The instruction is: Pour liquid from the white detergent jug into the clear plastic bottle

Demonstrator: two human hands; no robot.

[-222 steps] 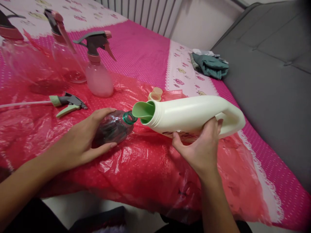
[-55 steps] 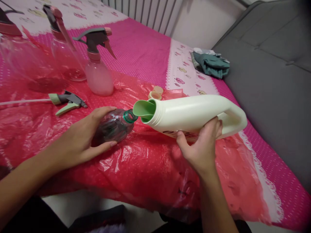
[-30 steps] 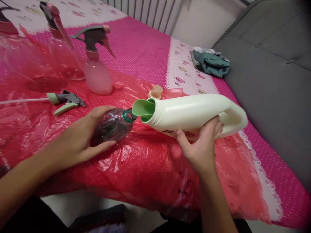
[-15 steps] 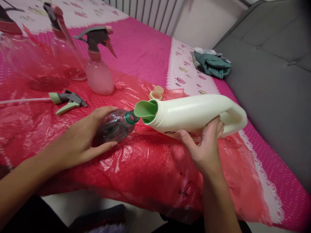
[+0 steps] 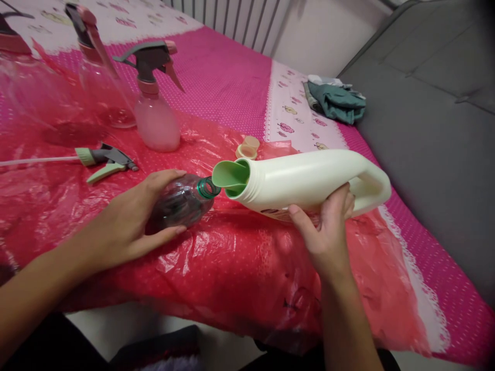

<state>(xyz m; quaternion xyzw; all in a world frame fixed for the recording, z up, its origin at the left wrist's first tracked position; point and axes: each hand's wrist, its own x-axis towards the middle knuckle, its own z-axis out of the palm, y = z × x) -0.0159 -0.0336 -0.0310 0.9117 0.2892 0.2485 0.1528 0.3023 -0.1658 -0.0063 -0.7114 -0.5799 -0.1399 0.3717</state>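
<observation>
My left hand (image 5: 133, 216) is wrapped round a clear plastic bottle (image 5: 187, 201), which leans to the right with its green-ringed mouth uncapped. From the other side, my right hand (image 5: 328, 224) grips a pale cream detergent jug (image 5: 305, 178), tipped nearly flat. The jug's green pouring spout (image 5: 228, 174) lies right at the bottle's mouth; whether they touch, and whether liquid is flowing, I cannot tell. Behind the spout rests a yellowish cap (image 5: 247, 148). A green and grey trigger sprayer head (image 5: 106, 158) with its tube lies left of the bottle.
At the back left stand a small pink spray bottle (image 5: 157, 121), a taller clear spray bottle (image 5: 104, 93) and a large one (image 5: 34, 98). Red plastic sheeting (image 5: 232, 273) covers the bed's near part. Folded dark green cloth (image 5: 336, 103) sits by the grey headboard (image 5: 425, 103).
The whole view has shifted very slightly. Both hands, the bottle and the jug keep almost the same places relative to each other.
</observation>
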